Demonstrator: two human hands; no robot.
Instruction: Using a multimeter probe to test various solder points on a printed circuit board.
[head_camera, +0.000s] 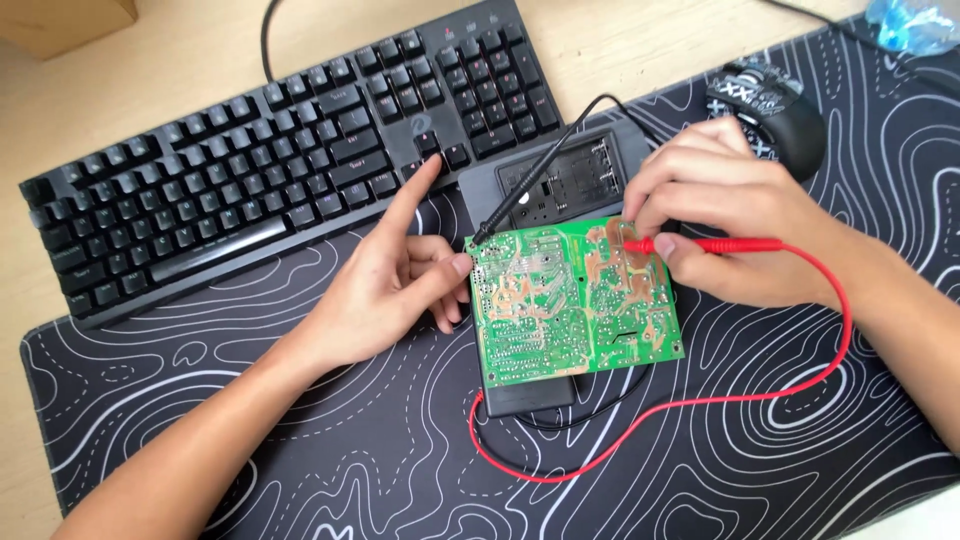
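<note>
Right now the green board (572, 300) lies flat on a dark box (528, 392), in the middle of the black mat (300, 440) on the desk (200, 40). It looks thin, stiff and light, and I think it could crack or get scratched, so the bare edges seem the safest place to hold. The left hand (400, 290) touches its left edge with loose fingers, one finger pointing up by the black stick (520, 195). The right hand (720, 220) pinches the red stick (700, 244), tip on the board. A keyboard (270, 150) and mouse (775, 110) sit close behind, and wires loop in front. Open room is on the mat, bottom left.
</note>
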